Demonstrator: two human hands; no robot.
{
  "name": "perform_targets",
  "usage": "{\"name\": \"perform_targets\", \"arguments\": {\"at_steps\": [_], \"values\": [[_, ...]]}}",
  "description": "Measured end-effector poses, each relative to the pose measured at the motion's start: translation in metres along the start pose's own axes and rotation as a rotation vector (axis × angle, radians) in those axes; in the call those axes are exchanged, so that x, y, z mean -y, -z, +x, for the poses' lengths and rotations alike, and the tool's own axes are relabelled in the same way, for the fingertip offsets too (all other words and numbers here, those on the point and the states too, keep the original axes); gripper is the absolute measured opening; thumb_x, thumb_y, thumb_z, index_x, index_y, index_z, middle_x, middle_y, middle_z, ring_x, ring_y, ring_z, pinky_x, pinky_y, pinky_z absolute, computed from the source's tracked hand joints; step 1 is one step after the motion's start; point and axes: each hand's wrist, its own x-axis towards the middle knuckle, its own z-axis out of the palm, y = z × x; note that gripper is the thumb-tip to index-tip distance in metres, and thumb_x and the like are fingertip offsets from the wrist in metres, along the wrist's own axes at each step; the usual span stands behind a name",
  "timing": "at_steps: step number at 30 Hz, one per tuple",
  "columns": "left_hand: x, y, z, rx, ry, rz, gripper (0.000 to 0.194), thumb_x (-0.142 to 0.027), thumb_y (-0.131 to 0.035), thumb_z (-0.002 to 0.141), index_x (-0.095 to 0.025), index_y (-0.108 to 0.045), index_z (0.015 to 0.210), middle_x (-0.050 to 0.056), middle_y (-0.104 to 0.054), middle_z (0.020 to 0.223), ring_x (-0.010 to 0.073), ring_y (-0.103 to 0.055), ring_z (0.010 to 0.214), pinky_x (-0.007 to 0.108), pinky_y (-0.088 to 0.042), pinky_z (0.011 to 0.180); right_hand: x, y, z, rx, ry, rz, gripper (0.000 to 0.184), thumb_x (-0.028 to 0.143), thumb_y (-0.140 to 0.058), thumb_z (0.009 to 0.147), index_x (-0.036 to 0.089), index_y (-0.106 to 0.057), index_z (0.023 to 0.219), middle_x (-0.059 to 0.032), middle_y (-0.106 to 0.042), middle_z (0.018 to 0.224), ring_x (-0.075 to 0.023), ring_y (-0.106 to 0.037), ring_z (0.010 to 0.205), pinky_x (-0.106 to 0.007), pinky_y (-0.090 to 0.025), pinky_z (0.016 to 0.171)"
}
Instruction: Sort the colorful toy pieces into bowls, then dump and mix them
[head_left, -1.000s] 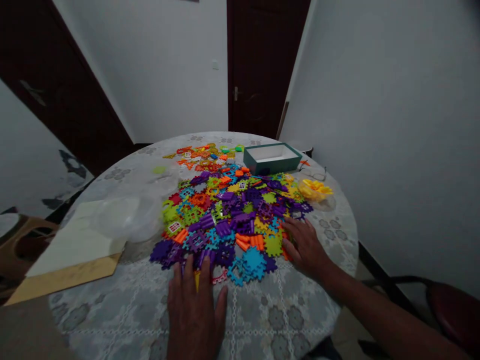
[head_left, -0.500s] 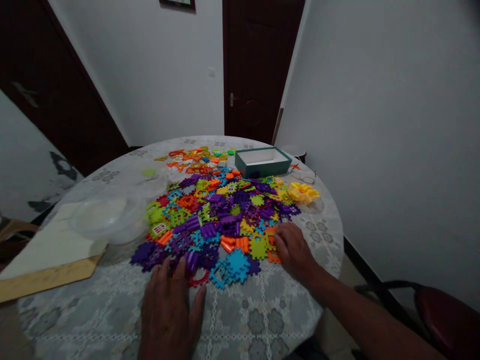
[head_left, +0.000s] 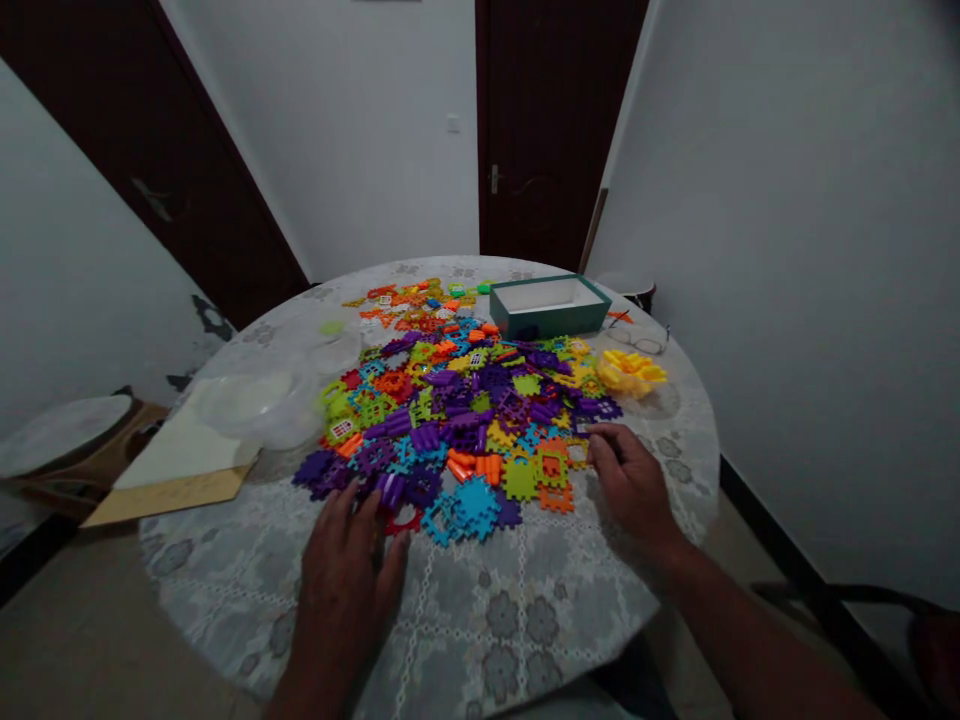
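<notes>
A wide heap of colourful plastic interlocking building pieces [head_left: 517,475] covers the middle of the table. At its near left edge lies my left hand [head_left: 345,560], fingers spread, fingertips beside a purple tube-shaped piece [head_left: 389,492] and a red ring-like piece [head_left: 405,519]. My right hand [head_left: 634,485] is at the heap's right edge, its fingers curled together. A bit of dark purple shows at those fingertips, but what they grip is hidden. Close to the right hand are a yellow-green square frame [head_left: 552,467] and an orange piece [head_left: 556,498]. A blue gear-edged piece [head_left: 476,507] lies between the hands.
Behind the heap stands a green open box [head_left: 551,308]. To the right are a bowl of yellow pieces [head_left: 630,373] and eyeglasses [head_left: 645,344]. Clear plastic containers [head_left: 255,400] and a cardboard sheet [head_left: 176,497] lie on the left. The patterned tablecloth [head_left: 465,620] reaches the round edge.
The camera view has shifted left and tilted down. My right hand has moved outward from the orange and green pieces, uncovering them. The left hand keeps its place at the near edge.
</notes>
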Motion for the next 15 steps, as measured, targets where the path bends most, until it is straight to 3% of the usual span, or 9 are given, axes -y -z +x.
{"name": "perform_targets", "arguments": {"at_steps": [5,8,11,15], "values": [[-0.006,0.016,-0.003,-0.041,-0.046,-0.020,0.046,-0.024,-0.067,0.101,-0.020,-0.054,0.145,0.019,-0.057,0.150,0.0384,-0.054,0.145,0.062,-0.050,0.118,0.014,-0.007,0.005,0.217,0.124,-0.002,0.029,0.043,-0.055,0.104,0.022,-0.075,0.109,-0.0051,-0.078,0.098,-0.0226,-0.071,0.089,-0.033,-0.051,0.080],[-0.013,0.039,-0.015,-0.054,-0.100,-0.028,0.042,-0.015,-0.066,0.099,-0.020,-0.057,0.140,0.016,-0.064,0.140,0.0318,-0.060,0.136,0.052,-0.054,0.114,0.035,-0.018,0.007,0.427,0.311,-0.036,0.026,0.038,-0.053,0.106,0.022,-0.074,0.104,-0.0043,-0.077,0.096,-0.0205,-0.071,0.086,-0.032,-0.050,0.079],[-0.014,0.074,-0.039,0.045,-0.160,0.015,0.037,-0.013,-0.066,0.097,-0.021,-0.063,0.133,0.013,-0.070,0.129,0.0264,-0.066,0.125,0.042,-0.056,0.108,0.063,-0.030,0.005,0.766,0.613,-0.075,0.024,0.032,-0.050,0.109,0.021,-0.071,0.105,-0.0046,-0.074,0.096,-0.0192,-0.069,0.086,-0.031,-0.048,0.079],[-0.015,0.135,-0.095,0.305,-0.218,0.105,0.030,-0.021,-0.069,0.094,-0.027,-0.070,0.124,0.007,-0.077,0.113,0.0216,-0.072,0.105,0.031,-0.059,0.094,0.098,-0.048,-0.010,1.199,0.986,-0.119,0.017,0.027,-0.054,0.105,0.020,-0.069,0.111,-0.0064,-0.074,0.100,-0.0194,-0.068,0.087,-0.031,-0.044,0.073]]}}
